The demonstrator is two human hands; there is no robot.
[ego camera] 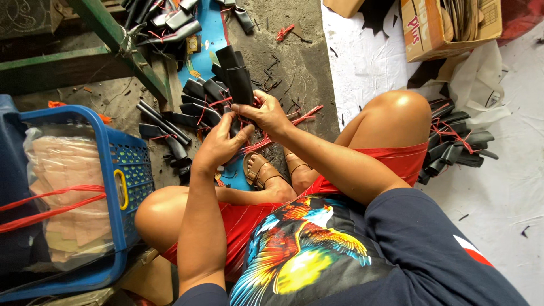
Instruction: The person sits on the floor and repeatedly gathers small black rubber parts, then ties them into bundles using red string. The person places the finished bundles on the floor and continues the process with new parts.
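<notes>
Concrete floor point(294, 51), black strips scattered. Right hand point(266, 113) closed around an upright strip bundle point(239, 85) above the sandalled feet. Left hand point(218, 147) just below, fingers pinching red string point(272, 139) at the bundle's base. Blue basket point(133, 170) at left.

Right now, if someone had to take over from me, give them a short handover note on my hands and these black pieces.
Left hand: closed under the bundle of black rubber pieces, at its red string.
Right hand: gripping the bundle's side, fingers at the string.
Done: tied bundles lie on the floor ahead and by the right knee.
Left: this bundle's tie looks unfinished; loose red strings lie nearby. Blue basket sits at the left.
</notes>
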